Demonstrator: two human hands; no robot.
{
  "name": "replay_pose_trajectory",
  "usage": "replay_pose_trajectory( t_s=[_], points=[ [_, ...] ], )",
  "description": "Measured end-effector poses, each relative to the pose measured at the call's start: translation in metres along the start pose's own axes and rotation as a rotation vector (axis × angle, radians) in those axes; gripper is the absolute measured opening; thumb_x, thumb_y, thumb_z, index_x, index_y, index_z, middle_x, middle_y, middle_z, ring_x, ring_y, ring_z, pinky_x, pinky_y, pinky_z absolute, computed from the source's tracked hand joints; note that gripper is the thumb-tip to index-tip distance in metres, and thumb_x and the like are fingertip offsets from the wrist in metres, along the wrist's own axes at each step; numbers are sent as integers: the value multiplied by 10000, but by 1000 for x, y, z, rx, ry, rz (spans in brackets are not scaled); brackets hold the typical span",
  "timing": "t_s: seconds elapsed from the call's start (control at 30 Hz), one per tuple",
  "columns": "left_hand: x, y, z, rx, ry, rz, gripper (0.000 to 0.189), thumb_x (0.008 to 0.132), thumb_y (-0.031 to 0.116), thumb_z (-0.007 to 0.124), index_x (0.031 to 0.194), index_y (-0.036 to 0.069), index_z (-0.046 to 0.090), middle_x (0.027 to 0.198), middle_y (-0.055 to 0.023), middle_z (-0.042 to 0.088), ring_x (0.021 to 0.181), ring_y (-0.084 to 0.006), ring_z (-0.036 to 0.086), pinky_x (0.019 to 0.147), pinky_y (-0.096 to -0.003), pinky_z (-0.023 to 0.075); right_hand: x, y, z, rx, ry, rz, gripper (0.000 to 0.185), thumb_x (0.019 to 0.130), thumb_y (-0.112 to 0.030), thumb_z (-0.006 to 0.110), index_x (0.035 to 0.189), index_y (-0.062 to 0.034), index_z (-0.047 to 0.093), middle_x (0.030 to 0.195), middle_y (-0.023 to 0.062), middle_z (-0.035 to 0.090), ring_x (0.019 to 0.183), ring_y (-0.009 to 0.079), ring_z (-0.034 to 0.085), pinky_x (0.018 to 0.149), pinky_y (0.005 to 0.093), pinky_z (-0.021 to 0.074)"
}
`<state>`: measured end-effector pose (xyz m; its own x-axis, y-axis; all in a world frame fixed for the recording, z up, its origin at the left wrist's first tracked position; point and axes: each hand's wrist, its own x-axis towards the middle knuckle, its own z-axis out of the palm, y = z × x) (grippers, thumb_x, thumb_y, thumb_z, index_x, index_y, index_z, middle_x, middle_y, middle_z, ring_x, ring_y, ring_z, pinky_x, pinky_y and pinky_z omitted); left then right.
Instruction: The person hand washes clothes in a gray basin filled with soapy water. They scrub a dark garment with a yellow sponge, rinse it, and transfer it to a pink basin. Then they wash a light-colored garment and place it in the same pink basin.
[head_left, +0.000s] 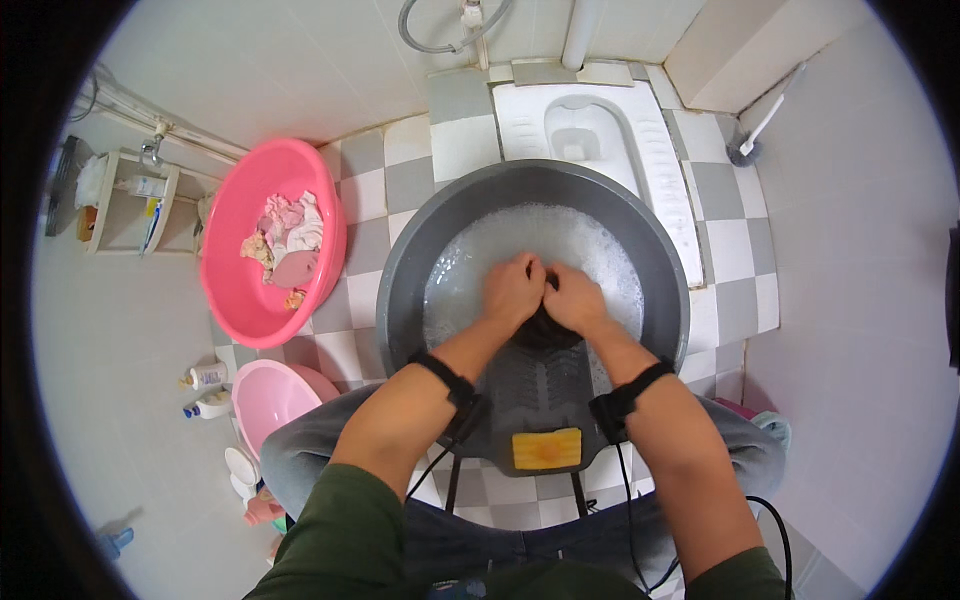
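Over soapy water (465, 277) in a large grey basin (409, 255), my left hand (513, 289) and my right hand (574, 297) are side by side, fingers curled in fists. Both grip a wet, dark cloth (546, 330), bunched below and between them. Part of the cloth rests at the upper end of a dark washboard (536, 390) that slopes down into the basin. A yellow bar of soap (547, 448) lies in the washboard's near end. The fingertips are hidden from above.
Left stands a pink tub (217, 277) with several small garments (289, 232), and nearer, a light pink basin (274, 397). Pump bottles (208, 376) are beside it. A squat toilet (671, 195) lies behind the grey basin; a toilet brush (746, 146) leans right. Cables (626, 510) hang from my wrist straps.
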<state>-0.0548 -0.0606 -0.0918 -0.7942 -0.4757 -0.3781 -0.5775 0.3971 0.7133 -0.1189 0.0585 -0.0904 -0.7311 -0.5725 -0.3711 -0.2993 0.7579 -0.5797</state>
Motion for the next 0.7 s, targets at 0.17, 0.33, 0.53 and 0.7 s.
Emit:
replay_pose_trajectory(
  t_s=[0.17, 0.33, 0.53, 0.7],
  points=[
    [-78, -23, -14, -210, 140, 532, 643, 743, 183, 608, 1364, 24, 544, 1484, -221, 441, 1292, -440, 456, 1097, -497, 381, -64, 8, -17, 595, 2, 26, 482, 921, -300, 606, 1368, -122, 579, 1371, 110, 555, 1177, 320, 543, 1000, 420, 431],
    [-107, -33, 7, 102, 268, 496, 421, 882, 338, 668, 1198, 60, 649, 1351, -181, 570, 1236, -459, 477, 1065, -543, 371, -114, -8, 28, -330, 431, -205, 370, 945, -275, 557, 1265, -112, 643, 1380, 100, 555, 1227, 341, 494, 1013, 509, 399],
    [-26, -26, 24, 210, 223, 272, 169, 914, 231, 623, 898, 75, 687, 955, -125, 677, 925, -383, 581, 799, -503, 463, -30, 9, 29, -285, 167, -87, 180, 906, -247, 568, 901, -82, 639, 951, 143, 701, 981, 317, 654, 831, 433, 481],
    [3, -10, 7, 89, 202, 222, 139, 895, 155, 596, 925, 61, 694, 954, -148, 677, 950, -377, 585, 872, -469, 464, -1, 1, 26, -294, 329, -70, 228, 936, -274, 568, 984, -95, 701, 898, 144, 713, 886, 329, 677, 826, 451, 516]
  ],
)
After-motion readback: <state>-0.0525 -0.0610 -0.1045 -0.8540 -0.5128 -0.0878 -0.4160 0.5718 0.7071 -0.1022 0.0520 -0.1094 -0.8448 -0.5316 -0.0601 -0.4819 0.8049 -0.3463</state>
